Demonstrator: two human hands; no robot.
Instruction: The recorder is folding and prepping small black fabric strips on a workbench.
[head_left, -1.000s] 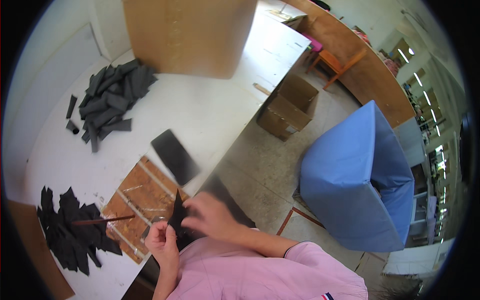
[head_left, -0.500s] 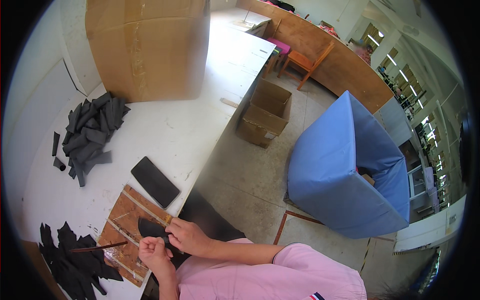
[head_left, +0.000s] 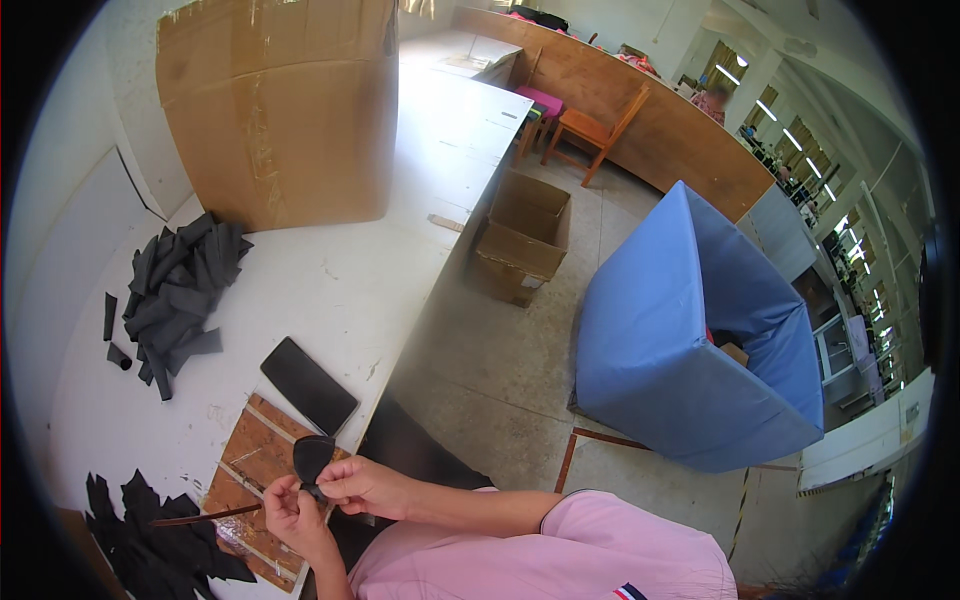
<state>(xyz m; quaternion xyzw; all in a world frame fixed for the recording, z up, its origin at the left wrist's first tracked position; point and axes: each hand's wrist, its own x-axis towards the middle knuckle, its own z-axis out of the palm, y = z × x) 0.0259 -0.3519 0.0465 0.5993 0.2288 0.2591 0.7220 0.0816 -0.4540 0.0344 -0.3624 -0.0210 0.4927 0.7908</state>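
Observation:
My left hand (head_left: pixel 293 515) and my right hand (head_left: pixel 362 486) are close together over the table's near edge. Between their pinched fingers is a small black fabric piece (head_left: pixel 313 456), its rounded end standing up above the fingertips. Beneath them lies a brown board (head_left: pixel 243 466) with pale strips across it. A thin dark brown stick (head_left: pixel 207 516) spans from a heap of black fabric scraps (head_left: pixel 150 540) to the board, its tip near my left hand. Just beyond the board lies a dark phone-like slab (head_left: pixel 309 385).
Grey-black fabric pieces (head_left: pixel 182 290) are piled farther back on the white table (head_left: pixel 330 270), before a large cardboard box (head_left: pixel 280 120). Right of the table stand an open carton (head_left: pixel 525 238), a blue fabric-covered bin (head_left: pixel 645 330) and an orange chair (head_left: pixel 597 130). A person (head_left: pixel 712 102) is far off.
The black fabric piece has turned and now stands more upright between my fingers. My right hand has shifted slightly down. The whole view has tilted a little, lowering the table in the picture.

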